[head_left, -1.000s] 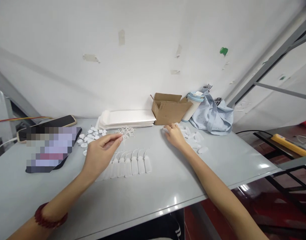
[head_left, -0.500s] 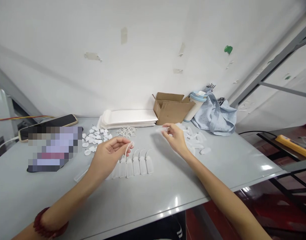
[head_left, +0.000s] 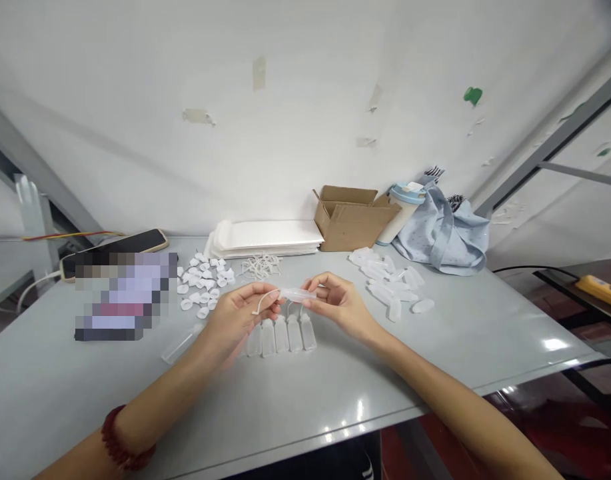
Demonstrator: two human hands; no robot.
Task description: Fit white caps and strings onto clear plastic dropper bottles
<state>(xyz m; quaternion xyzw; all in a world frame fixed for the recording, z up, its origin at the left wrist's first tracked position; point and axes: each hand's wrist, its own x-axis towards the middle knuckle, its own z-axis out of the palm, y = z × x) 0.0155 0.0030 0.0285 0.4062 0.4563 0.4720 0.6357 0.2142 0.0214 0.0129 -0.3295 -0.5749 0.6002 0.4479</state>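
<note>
My left hand [head_left: 238, 317] pinches a small cap with a thin curved white tube [head_left: 263, 303] sticking out to the left. Between the fingertips of my right hand [head_left: 341, 305] is a small translucent plastic bottle [head_left: 302, 294], lying sideways with its neck end at the cap. Whether the two are joined is hidden by the fingers. Below my hands, a row of similar bottles [head_left: 282, 335] with curved tubes lies on the table. Loose bottles [head_left: 385, 275] are heaped to the right. White caps [head_left: 200, 275] and thin white tubes [head_left: 262, 266] form two piles beyond my left hand.
A stack of white padded envelopes [head_left: 270, 235], an open cardboard box [head_left: 355, 225], a lidded cup [head_left: 403, 213] and a light blue cloth bag [head_left: 442, 233] stand along the wall. Phones, one partly blurred [head_left: 130, 287], lie at the left. A clear tube [head_left: 180, 345] rests beside my left forearm.
My right hand has come left from the bottle heap with a bottle, up to the cap in my left hand. The tube now points left. The view has shifted slightly.
</note>
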